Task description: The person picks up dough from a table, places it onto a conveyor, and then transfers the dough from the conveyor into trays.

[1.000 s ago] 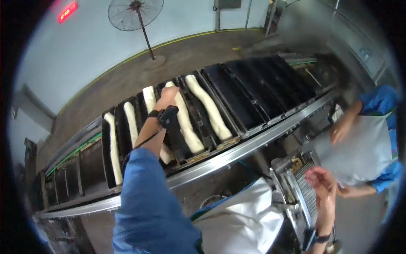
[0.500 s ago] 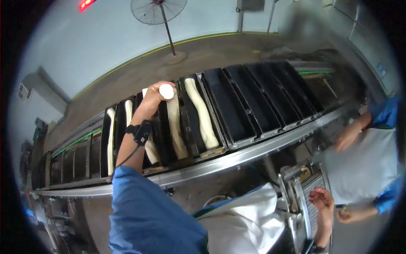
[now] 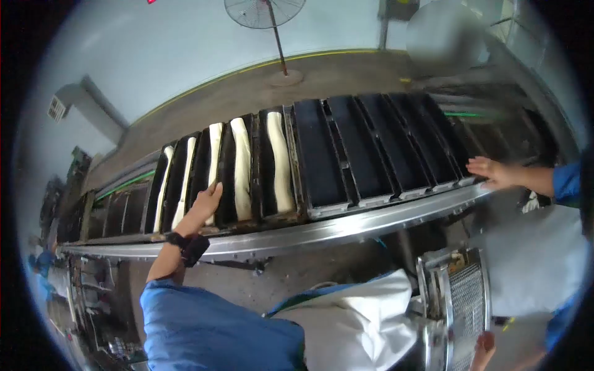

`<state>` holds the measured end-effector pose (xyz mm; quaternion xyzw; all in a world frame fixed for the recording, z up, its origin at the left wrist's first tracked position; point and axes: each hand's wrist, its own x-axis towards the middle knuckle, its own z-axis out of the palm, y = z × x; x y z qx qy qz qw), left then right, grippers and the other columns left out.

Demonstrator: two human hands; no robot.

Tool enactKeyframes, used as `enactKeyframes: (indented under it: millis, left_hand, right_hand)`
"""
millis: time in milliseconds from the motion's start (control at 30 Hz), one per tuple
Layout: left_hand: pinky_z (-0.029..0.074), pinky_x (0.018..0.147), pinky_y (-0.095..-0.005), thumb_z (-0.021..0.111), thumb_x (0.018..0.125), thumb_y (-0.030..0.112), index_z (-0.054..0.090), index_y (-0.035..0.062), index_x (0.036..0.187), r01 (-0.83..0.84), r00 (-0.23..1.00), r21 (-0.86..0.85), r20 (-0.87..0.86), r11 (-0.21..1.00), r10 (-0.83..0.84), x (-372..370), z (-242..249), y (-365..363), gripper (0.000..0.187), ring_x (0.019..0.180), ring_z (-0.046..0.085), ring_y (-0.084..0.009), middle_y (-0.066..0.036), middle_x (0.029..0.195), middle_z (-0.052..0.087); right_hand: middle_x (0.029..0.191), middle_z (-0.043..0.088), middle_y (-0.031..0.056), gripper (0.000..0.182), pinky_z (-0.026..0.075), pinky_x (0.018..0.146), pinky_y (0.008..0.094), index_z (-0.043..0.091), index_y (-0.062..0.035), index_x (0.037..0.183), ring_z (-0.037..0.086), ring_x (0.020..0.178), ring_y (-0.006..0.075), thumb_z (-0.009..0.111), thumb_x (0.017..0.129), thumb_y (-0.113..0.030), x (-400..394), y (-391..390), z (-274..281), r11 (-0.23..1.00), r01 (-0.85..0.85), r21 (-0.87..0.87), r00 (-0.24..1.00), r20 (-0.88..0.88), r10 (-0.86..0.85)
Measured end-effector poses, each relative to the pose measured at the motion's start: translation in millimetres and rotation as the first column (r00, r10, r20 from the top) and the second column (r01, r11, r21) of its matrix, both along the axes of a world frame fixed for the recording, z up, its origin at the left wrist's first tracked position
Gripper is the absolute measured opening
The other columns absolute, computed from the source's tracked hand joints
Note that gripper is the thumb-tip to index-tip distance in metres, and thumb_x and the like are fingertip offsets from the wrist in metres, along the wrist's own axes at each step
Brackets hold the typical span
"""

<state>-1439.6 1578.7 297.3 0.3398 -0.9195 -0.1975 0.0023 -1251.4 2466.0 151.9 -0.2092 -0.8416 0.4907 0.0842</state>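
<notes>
Long pale dough strips lie lengthwise in several dark loaf tins, one strip to a tin. My left hand [image 3: 206, 205] reaches over the third tin from the left, its fingers together around the near end of the dough strip [image 3: 215, 148] there. To the right of this hand are a thicker dough strip [image 3: 242, 167] and, in the last filled tin, another dough strip [image 3: 279, 161]. At the lower right edge, beside a metal mesh frame, only part of my right hand [image 3: 484, 346] shows, its fingers blurred and largely out of view.
Dark tins [image 3: 365, 148] without dough continue to the right. A steel rail [image 3: 291, 238] runs along the near side. A co-worker's hand [image 3: 495, 172] touches the right end of the tins. A metal mesh frame [image 3: 467, 297] stands below; a fan [image 3: 266, 9] stands behind.
My left hand has moved from the far end of the tins to the near end, letting go of a dough strip's end. My right hand has dropped lower. The co-worker's hand has reached the tins.
</notes>
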Motion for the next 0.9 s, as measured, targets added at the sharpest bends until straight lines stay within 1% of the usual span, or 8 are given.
enactKeyframes:
  millis: [67,233,567,667,733,767,833,900]
  left_hand:
    - [0.045,0.094,-0.0452,0.038,0.096,0.054,0.054,0.008,0.131,-0.007,0.999,0.018,-0.048,1.0,0.008,10.8,8.4,19.1,0.06,0.108,0.058,-0.0427,-0.028,0.106,0.064]
    - [0.049,0.086,-0.0445,0.042,0.094,0.056,0.066,0.0073,0.116,0.007,0.993,-0.131,-0.113,0.991,-0.022,20.9,12.0,30.7,0.058,0.097,0.063,-0.0418,-0.027,0.095,0.066]
    - [0.049,0.075,-0.0423,0.057,0.09,0.044,0.064,-0.0033,0.102,0.345,0.931,-0.04,-0.116,0.938,-0.347,-3.4,7.7,96.8,0.05,0.082,0.064,-0.0355,-0.023,0.082,0.065]
    - [0.049,0.067,-0.0315,0.064,0.09,0.031,0.062,-0.0044,0.112,0.523,0.84,0.159,-0.261,0.837,-0.475,-32.2,-17.6,128.9,0.041,0.076,0.064,-0.0159,-0.01,0.087,0.068]
    - [0.05,0.068,-0.0284,0.063,0.091,0.032,0.061,-0.0015,0.121,0.56,0.828,0.432,-0.274,0.707,-0.489,-52.0,-17.9,138.8,0.045,0.078,0.064,-0.0137,-0.006,0.095,0.07]
    - [0.052,0.072,-0.0261,0.063,0.091,0.034,0.06,0.0005,0.125,0.496,0.861,0.725,-0.338,0.479,-0.379,-48.7,20.5,157.0,0.048,0.086,0.065,-0.0129,-0.006,0.106,0.069]
    - [0.052,0.081,-0.0271,0.061,0.093,0.028,0.064,0.0005,0.119,0.677,0.735,0.605,-0.533,0.419,-0.419,-81.3,29.4,120.4,0.038,0.103,0.062,-0.0132,-0.01,0.115,0.067]
    - [0.045,0.092,-0.0316,0.055,0.092,0.013,0.062,-0.0062,0.117,0.559,0.668,0.205,-0.686,0.803,-0.29,-139.0,4.3,70.9,0.032,0.103,0.061,-0.0182,-0.01,0.111,0.067]
  right_hand:
    - [0.094,0.069,0.0148,0.029,0.053,0.066,0.0353,0.066,0.0039,0.11,0.064,0.078,0.022,0.065,0.089,-0.017,16.4,4.5,16.6,0.981,-0.025,0.192,0.998,-0.051,0.036]
    - [0.106,0.067,0.0161,0.03,0.054,0.076,0.0353,0.061,0.0058,0.117,0.064,0.094,0.0223,0.064,0.09,-0.007,37.6,-9.0,44.3,0.955,0.285,-0.083,0.95,0.16,-0.27]
    - [0.099,0.064,-0.0003,0.038,0.044,0.064,0.0199,0.059,-0.0057,0.121,0.058,0.08,0.0082,0.07,0.087,-0.018,-32.1,-66.6,2.1,0.972,0.078,-0.222,0.991,-0.086,-0.099]
    - [0.105,0.064,0.0051,0.031,0.049,0.077,0.0247,0.059,-0.0024,0.12,0.06,0.092,0.0124,0.063,0.089,-0.004,-68.7,-113.0,6.4,0.927,0.17,-0.335,0.98,-0.038,-0.194]
    - [0.105,0.064,0.005,0.03,0.048,0.075,0.0236,0.059,-0.0035,0.119,0.059,0.092,0.0115,0.061,0.089,-0.001,-89.1,-117.8,-17.2,0.962,-0.149,-0.227,0.975,-0.196,0.105]
    - [0.105,0.064,0.005,0.03,0.048,0.075,0.0236,0.059,-0.0035,0.119,0.059,0.092,0.0115,0.061,0.089,-0.001,-92.4,-127.3,-8.5,0.965,-0.134,-0.224,0.976,-0.197,0.09]
    - [0.102,0.064,0.0046,0.03,0.048,0.073,0.0225,0.06,-0.0042,0.117,0.059,0.091,0.0106,0.06,0.088,0.002,-81.2,-155.3,25.5,0.971,-0.212,-0.107,0.977,-0.052,0.208]
    - [0.099,0.062,0.0048,0.031,0.048,0.075,0.023,0.059,-0.0024,0.117,0.058,0.089,0.0105,0.059,0.087,0.004,-59.6,-148.7,32.4,0.979,-0.162,-0.127,0.985,0.03,0.167]
